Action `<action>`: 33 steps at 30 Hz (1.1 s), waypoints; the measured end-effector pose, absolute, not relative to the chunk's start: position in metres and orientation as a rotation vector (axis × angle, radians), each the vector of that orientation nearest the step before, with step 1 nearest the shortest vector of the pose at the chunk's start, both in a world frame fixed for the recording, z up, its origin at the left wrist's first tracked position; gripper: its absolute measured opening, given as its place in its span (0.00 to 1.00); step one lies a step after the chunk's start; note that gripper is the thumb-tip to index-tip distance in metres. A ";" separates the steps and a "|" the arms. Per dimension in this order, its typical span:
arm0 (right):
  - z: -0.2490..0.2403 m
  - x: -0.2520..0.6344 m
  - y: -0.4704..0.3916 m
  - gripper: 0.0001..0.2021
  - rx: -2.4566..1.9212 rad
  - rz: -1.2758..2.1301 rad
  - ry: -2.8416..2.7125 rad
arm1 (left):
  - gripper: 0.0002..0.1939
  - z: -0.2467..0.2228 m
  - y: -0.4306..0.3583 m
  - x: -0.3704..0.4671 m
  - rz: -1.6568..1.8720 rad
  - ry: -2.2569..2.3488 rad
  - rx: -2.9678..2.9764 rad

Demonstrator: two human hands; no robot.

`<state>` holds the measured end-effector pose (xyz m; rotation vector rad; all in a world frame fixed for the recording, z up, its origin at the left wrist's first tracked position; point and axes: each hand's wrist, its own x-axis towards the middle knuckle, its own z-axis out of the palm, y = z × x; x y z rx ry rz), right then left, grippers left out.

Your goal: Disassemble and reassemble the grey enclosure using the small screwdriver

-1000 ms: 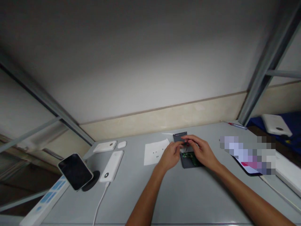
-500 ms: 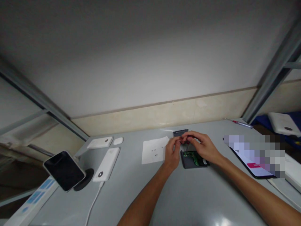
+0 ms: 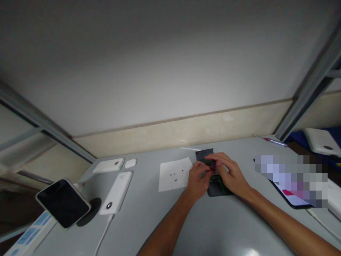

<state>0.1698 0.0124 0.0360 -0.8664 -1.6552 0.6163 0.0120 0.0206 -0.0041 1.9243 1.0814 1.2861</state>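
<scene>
Left hand (image 3: 197,182) and right hand (image 3: 233,175) pinch small dark part (image 3: 213,164), right of centre. Bumping paper (image 3: 165,183) could scatter screw-like bits (image 3: 171,175)

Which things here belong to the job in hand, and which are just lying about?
Likely in use:
dark case with green circuit board, by the left hand and right hand
slotted dark panel behind them
paper with small dark bits

Likely lying about:
nearer white slab, left
farther white slab, left
small white case
propped dark-screened device
lit-screen device, right
pen-like tool, possibly related

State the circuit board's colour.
The circuit board is green, as the head view shows.
</scene>
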 end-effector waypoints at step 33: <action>0.045 0.174 0.012 0.11 -0.928 0.640 -1.747 | 0.13 -0.004 0.026 0.008 1.047 1.041 1.920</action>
